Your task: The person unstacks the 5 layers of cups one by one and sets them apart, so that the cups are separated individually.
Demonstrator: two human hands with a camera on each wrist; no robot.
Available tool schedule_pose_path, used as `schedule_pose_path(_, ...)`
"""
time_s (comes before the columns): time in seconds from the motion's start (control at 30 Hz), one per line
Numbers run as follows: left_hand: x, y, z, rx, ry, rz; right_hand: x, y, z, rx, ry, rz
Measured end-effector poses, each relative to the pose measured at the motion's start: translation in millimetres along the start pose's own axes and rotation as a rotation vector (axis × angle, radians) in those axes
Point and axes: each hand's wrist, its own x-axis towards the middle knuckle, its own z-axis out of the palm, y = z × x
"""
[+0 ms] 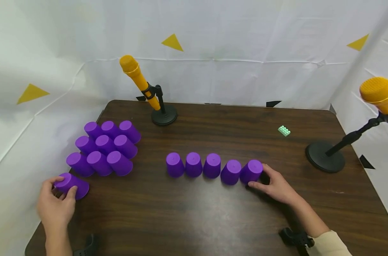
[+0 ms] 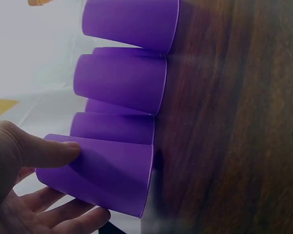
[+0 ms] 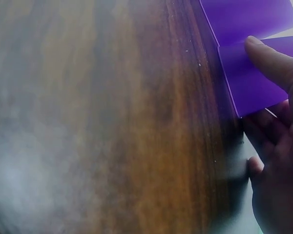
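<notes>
At the table's left edge my left hand (image 1: 56,206) grips an upside-down purple cup (image 1: 73,186) between thumb and fingers. In the left wrist view this cup (image 2: 102,170) leans slightly, its rim close to the dark tabletop and its side against a neighbouring cup. Just beyond it stands a block of several upside-down purple cups (image 1: 105,145), in three rows of three. Near the middle, several more form a row (image 1: 194,166). My right hand (image 1: 277,185) holds the rightmost cup (image 1: 251,172) of that row, the thumb (image 3: 268,58) lying along its side and fingers behind.
A yellow microphone (image 1: 137,78) on a black stand (image 1: 164,115) is at the back left. Another yellow microphone (image 1: 379,94) leans from its stand (image 1: 325,158) at the right. A small green toy brick (image 1: 284,131) lies toward the back. White sheeting (image 1: 229,81) surrounds the table (image 1: 194,220).
</notes>
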Motion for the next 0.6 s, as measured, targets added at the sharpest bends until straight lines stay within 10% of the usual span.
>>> schedule_pose_path(0.47, 2.6, -4.7, 6.9, -0.07, -0.025, -0.008, -1.1, 0.0, -1.0, 0.006, -0.016, 0.03)
schedule_pose_path(0.6, -5.3, 2.9, 2.0, -0.085, 0.057, 0.019, -0.5, -0.3, -1.1, 0.004, -0.012, 0.024)
